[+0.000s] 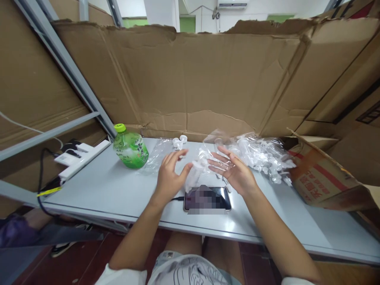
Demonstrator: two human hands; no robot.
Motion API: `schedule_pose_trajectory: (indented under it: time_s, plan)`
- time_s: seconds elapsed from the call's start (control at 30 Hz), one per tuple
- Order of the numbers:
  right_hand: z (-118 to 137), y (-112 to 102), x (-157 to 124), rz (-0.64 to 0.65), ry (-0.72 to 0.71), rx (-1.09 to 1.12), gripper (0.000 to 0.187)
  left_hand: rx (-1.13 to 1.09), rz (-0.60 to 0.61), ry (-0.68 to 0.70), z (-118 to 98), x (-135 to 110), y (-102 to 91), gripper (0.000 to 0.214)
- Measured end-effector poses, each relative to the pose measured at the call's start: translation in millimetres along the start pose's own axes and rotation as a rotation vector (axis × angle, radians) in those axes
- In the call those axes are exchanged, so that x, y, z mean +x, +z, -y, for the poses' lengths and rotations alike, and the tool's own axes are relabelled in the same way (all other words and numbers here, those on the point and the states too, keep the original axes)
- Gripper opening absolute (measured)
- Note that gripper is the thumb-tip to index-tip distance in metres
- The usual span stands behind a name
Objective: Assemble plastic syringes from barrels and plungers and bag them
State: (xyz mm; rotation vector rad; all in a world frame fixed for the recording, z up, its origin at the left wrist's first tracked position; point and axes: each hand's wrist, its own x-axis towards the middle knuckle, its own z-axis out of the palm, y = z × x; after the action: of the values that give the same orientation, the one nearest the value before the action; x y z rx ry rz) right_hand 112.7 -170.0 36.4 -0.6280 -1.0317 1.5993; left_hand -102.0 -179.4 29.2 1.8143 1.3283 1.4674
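Between my hands is a small clear plastic bag point(194, 174) with white plastic pieces point(203, 155) at its top; whether it hangs in the air or rests on the table I cannot tell. On its left is my left hand point(171, 176), thumb and fingers apart, gripping nothing. My right hand point(237, 172) is on the other side, palm turned up and fingers spread, with clear film near the fingers. A phone point(221, 198) lies on the table just below the bag, a cable at its left end. Several small white pieces lie partly hidden behind my right hand.
A large clear bag of white plastic parts point(264, 158) lies at the right, near an open cardboard box point(320, 178). Loose white parts point(179, 141) sit at the back. A green bottle point(130, 148) and a power strip point(84, 158) stand left. Cardboard point(192, 79) walls the back.
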Motion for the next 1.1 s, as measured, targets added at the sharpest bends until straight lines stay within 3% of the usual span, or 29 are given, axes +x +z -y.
schedule_pose_trajectory:
  time_s: [0.07,0.17,0.27,0.37,0.5,0.67,0.8,0.93,1.0,1.1]
  plan:
    - [5,0,-1,0.064,0.0,0.039,0.03,0.039,0.074,0.035,8,9,-1.4,0.041]
    - [11,-3,-3,0.097,-0.011,0.033,0.03,-0.066,0.25,0.015,8,15,1.0,0.018]
    - [11,-9,-5,0.048,-0.095,0.019,0.041,-0.116,0.167,0.026,-9,13,2.6,0.015]
    - [2,-14,-8,-0.035,-0.186,-0.006,0.074,-0.102,0.069,0.071,-32,14,2.2,0.011]
    - [-16,-9,-13,-0.059,-0.073,-0.137,0.099,-0.117,0.1,0.108,-51,19,8.5,0.01]
    - [-27,6,-16,-0.072,-0.051,-0.212,0.087,-0.192,0.163,0.115,-58,21,23.3,0.012]
    - [-19,-2,-12,-0.246,-0.12,-0.167,0.064,-0.016,0.113,0.25,-56,29,21.4,0.013]
    - [4,-23,-12,-0.448,-0.221,-0.131,0.042,0.214,0.044,0.291,-33,46,19.1,0.016]
    - [16,-33,-15,-0.478,-0.243,-0.221,0.04,0.327,0.193,0.252,-12,52,25.3,0.018]
    - [30,-43,-23,-0.461,-0.258,-0.427,0.04,0.497,0.602,0.208,21,52,43.2,0.028]
